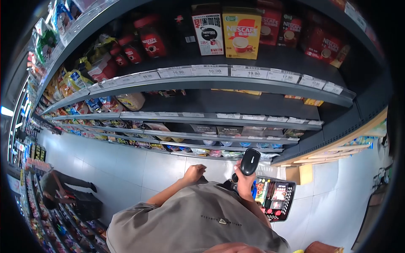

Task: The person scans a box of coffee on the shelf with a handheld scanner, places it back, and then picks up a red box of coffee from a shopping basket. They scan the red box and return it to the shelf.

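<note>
My right hand (pixel 244 180) is wrapped round the handle of a black handheld device (pixel 250 162), held up in front of the lowest shelves. To its left, my left hand (pixel 195 173) hangs near my body with its fingers curled; whether anything is in them is too small to tell. Above both hands, the shelf unit bears a yellow Nescafe box (pixel 241 33), a white Nescafe box (pixel 209 34) and red-lidded jars (pixel 151 37). A black basket (pixel 289 198) of packaged goods stands on the floor beside my right forearm.
Price-label rails (pixel 253 73) edge the curved shelves. An open cardboard box (pixel 304 174) sits on the floor at the right. At the far left, another person (pixel 52 185) stands in the aisle by a dark cart (pixel 86 205). Wooden shelving (pixel 337 147) adjoins the unit's right end.
</note>
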